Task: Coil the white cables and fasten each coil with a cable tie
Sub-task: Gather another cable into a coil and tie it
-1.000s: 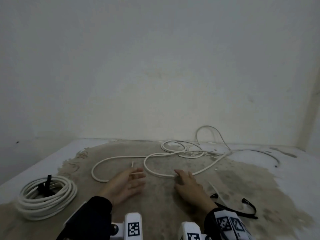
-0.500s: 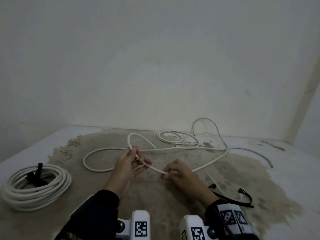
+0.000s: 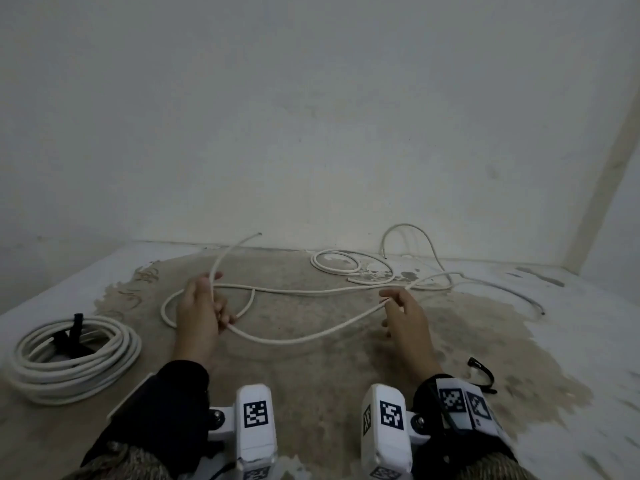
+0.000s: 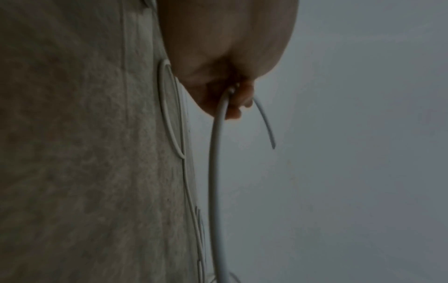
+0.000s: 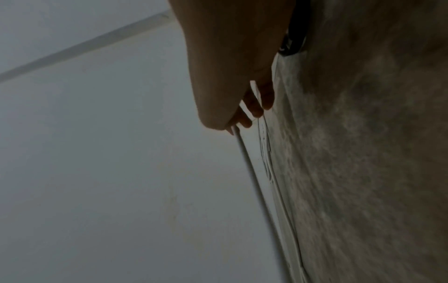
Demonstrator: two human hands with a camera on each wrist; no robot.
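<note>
A long loose white cable (image 3: 298, 339) sprawls over the stained floor toward the back wall. My left hand (image 3: 204, 306) grips it near one end, fingers curled round it (image 4: 229, 99); the free end (image 3: 258, 234) arcs up and away. A span sags between my hands. My right hand (image 3: 398, 306) pinches the cable (image 5: 238, 137) between thumb and forefinger, the other fingers loosely spread. Both hands are raised off the floor. At far left lies a finished white coil (image 3: 74, 358) bound with a black tie (image 3: 74, 336).
Black cable ties (image 3: 483, 374) lie on the floor to the right of my right wrist. More loops of the loose cable (image 3: 341, 263) lie near the wall base. The wall corner (image 3: 568, 268) stands at back right.
Both hands went from resting on the floor to lifting the cable. They have since spread apart, stretching a sagging span between them, and the free end swung up.
</note>
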